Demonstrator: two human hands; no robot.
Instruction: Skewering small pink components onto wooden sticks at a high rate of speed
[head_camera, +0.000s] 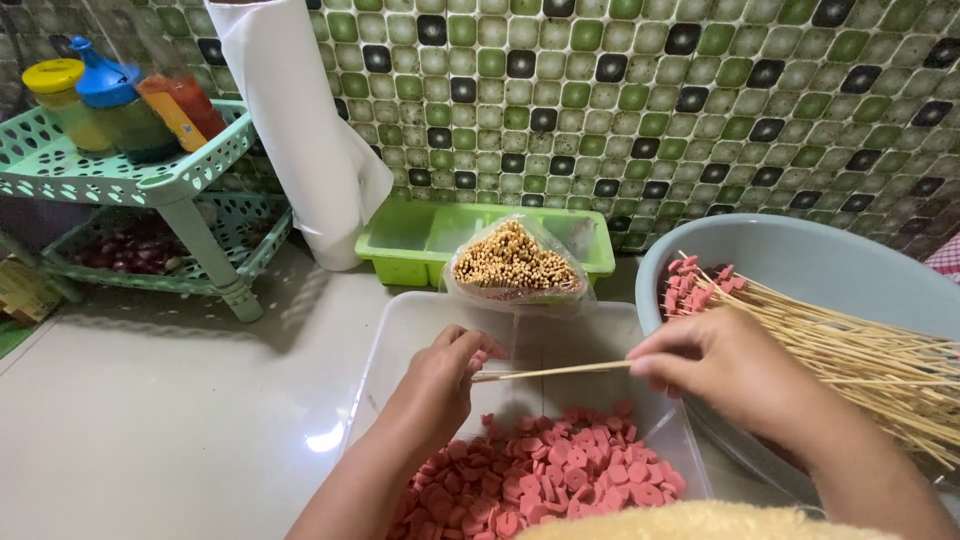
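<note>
My right hand (715, 365) pinches a thin bamboo skewer (555, 371) by its right end and holds it level over a clear plastic tub (420, 320). My left hand (445, 375) meets the skewer's tip, its fingers closed on a small pink sausage slice (481, 356). Many more pink sausage slices (545, 480) fill the near part of the tub. Behind my hands a clear bag of bare skewers (513, 260) stands upright, ends up. To the right, a grey-blue basin (800, 265) holds several skewers loaded with pink slices (700, 285).
A green plastic tray (420, 235) sits against the tiled wall. At left stands a mint-green tiered rack (150, 180) with bottles on top and dark red bulbs below, and a white plastic roll (300, 130) leans on the wall. Pale counter lies left of the tub.
</note>
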